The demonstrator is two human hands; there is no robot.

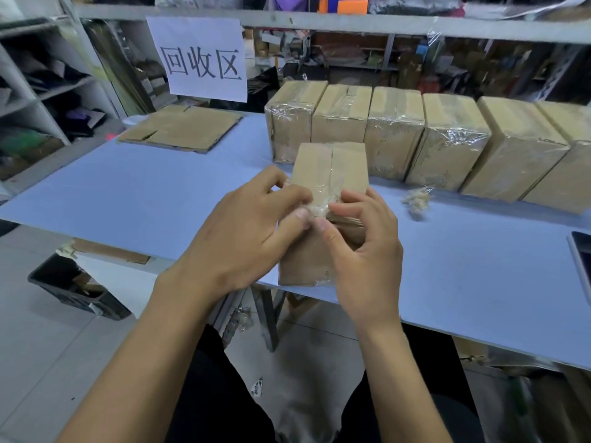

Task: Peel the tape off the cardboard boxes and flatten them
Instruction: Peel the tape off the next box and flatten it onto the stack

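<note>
One brown cardboard box (pixel 331 174) sits at the near edge of the pale blue table (pixel 144 199), in front of the person. Its top flaps are closed, with a centre seam running away from the camera; clear tape (pixel 323 204) covers the seam and wrinkles over the near top edge. The long axis of its top face points away from the person, toward the back row.

Left hand (pixel 252 231): thumb and curled fingers pinch the loosened, crumpled tape at the near top edge. Right hand (pixel 364 247): thumb meets the left thumb at the tape, fingers curled over the same edge, gripping tape against the box.

Six taped boxes (pixel 396 139) stand side by side just behind it, their wrap glossy and creased. A flattened cardboard sheet (pixel 182 129) lies at the far left of the table, below a paper sign (pixel 200 59) with three characters. A small wad of removed tape (pixel 417 201) lies to the right of the hands. A dark bin (pixel 73 282) sits on the floor to the left. Both hands hide the box's near face.
</note>
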